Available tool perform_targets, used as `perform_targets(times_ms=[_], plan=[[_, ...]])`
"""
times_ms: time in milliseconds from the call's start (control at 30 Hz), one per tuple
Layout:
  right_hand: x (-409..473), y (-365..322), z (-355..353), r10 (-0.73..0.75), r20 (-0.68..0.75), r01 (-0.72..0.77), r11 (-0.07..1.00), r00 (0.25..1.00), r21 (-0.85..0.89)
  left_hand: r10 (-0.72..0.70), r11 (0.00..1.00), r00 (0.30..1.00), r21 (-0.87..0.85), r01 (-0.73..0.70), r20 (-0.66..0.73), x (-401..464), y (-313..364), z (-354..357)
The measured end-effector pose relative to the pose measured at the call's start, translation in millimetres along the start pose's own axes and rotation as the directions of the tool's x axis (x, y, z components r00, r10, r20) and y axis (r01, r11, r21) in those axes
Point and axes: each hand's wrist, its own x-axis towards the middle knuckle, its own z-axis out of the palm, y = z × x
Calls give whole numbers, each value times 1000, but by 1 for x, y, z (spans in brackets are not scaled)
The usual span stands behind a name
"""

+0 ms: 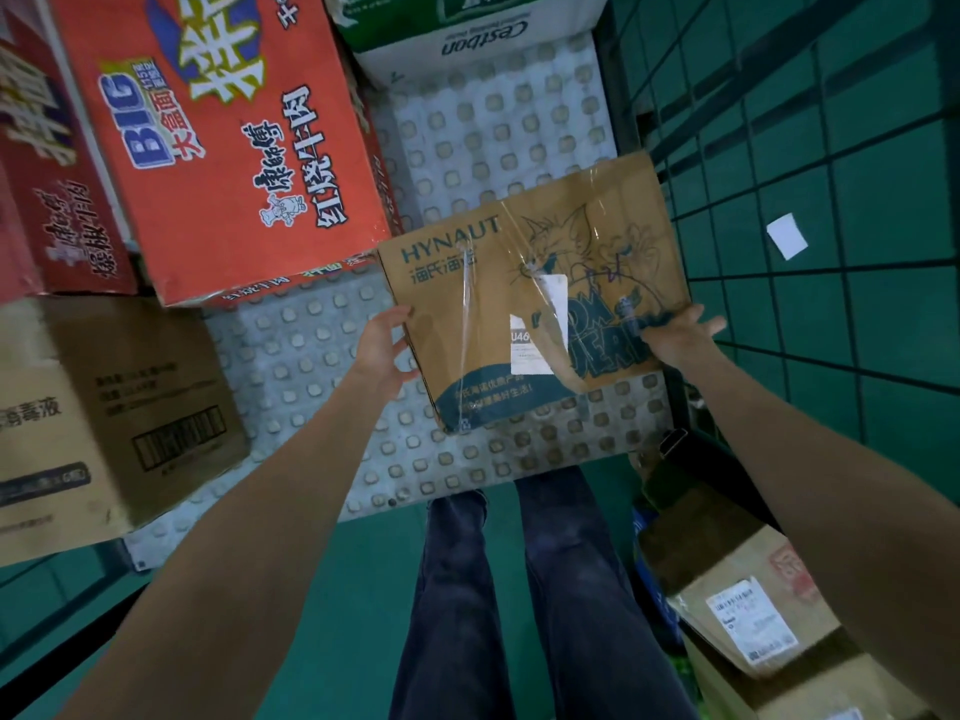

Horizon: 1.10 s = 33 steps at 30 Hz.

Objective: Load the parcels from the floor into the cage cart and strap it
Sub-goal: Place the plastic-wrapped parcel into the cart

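A brown cardboard parcel (530,298) printed HYNAUT, taped and labelled, hangs over the studded grey floor (306,376) of the cage cart. My left hand (382,348) holds its left edge and my right hand (675,337) holds its right edge. Whether the parcel touches the cart floor I cannot tell. The cart's wire mesh side (769,163) stands just right of it. In the cart stand an orange noodle box (228,142), a dark red box (47,189), a brown carton (104,413) and a white and green box (467,33).
On the green floor at lower right lie more brown parcels (748,600) with white labels. My legs (524,589) stand at the cart's open front. A white scrap of paper (787,236) lies beyond the mesh.
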Motion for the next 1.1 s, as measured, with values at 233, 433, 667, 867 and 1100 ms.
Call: perform_targets(times_ms=[233,433,667,867,1100], plan=[[1,13,9,-17,-45,20,998,999,55,-33,999,999,19,33,6,-3,3,2],[4,16,9,213,-23,-201,949,977,243,6,1000,997,5,-6,81,2,-7,9],[-15,44,31,169,-64,-105,820,984,563,136,987,991,88,-136,-1,7,-43,20],[-34,37,45,195,146,-202,313,970,928,-107,965,992,233,119,-62,-14,-97,22],[-23,34,36,139,151,-191,351,979,917,-97,991,994,-93,92,-47,-13,-92,37]])
